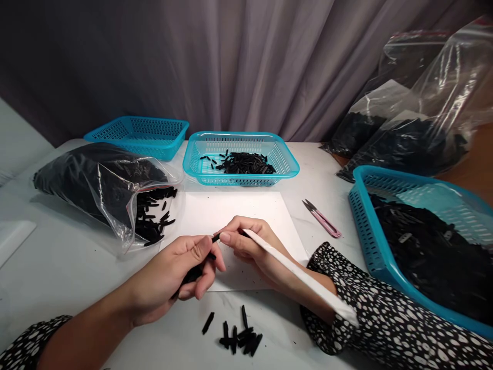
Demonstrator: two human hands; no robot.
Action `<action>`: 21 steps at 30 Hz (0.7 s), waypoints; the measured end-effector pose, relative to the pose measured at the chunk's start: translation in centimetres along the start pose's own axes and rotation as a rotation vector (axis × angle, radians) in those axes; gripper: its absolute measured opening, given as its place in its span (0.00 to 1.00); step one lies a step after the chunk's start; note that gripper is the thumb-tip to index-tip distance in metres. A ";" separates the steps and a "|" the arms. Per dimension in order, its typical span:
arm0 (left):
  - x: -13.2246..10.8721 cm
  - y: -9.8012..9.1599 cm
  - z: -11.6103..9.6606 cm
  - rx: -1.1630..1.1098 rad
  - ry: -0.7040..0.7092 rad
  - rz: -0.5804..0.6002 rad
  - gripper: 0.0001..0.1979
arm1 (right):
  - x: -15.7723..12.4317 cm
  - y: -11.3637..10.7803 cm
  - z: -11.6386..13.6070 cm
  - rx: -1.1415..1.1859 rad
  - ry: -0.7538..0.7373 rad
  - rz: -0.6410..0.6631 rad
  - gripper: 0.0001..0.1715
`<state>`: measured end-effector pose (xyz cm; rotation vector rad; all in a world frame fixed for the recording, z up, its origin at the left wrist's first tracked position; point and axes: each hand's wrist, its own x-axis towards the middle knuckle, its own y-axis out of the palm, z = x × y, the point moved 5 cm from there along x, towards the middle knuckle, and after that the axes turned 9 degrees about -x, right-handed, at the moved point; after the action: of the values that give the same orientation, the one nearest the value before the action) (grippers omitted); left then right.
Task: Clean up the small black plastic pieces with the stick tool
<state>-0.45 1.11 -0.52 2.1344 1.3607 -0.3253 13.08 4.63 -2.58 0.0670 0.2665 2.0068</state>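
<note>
While the left hand (198, 259) pinches one slim black piece (216, 238) between thumb and forefinger, I see the right hand (250, 244) meet its other end with the fingertips. Both hands are above a white sheet (265, 205) on the worktop (154, 334), the piece bridging the small gap between the thumbs. I read the left grip as closed at the tips, its other fingers curled around more dark pieces (191, 275) in the palm. The right grip is closed too: it has hold of a long white stick (292, 267), carried like a pen, that runs back over the wrist to the patterned sleeve (385, 308).

Nearer to me, a few loose pieces (246, 336) lie on the worktop, just below the sheet. Left of the sheet I have a clear bag (103, 174) on its side, its open mouth showing black pieces. Beyond the sheet stands a blue basket (241, 180) with a heap of them, and another blue basket (169, 150) is beside it. Pink snips (325, 223) lie right of the sheet, near a larger blue basket (362, 226) full of dark bits.
</note>
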 end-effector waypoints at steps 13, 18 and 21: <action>0.4 -1.3 -0.4 -0.185 0.041 -0.158 0.22 | 0.2 -0.1 -0.2 0.128 0.035 -0.012 0.13; 0.4 -1.7 -0.3 -0.216 0.044 -0.189 0.21 | 0.4 -0.1 -0.5 0.178 0.052 0.006 0.12; 0.5 -1.6 -0.4 -0.206 0.071 -0.176 0.21 | 0.4 -0.2 -0.6 0.211 0.057 0.025 0.12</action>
<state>-1.68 2.19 -1.01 1.8791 1.5557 -0.1710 12.96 4.96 -3.26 0.1468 0.5153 2.0019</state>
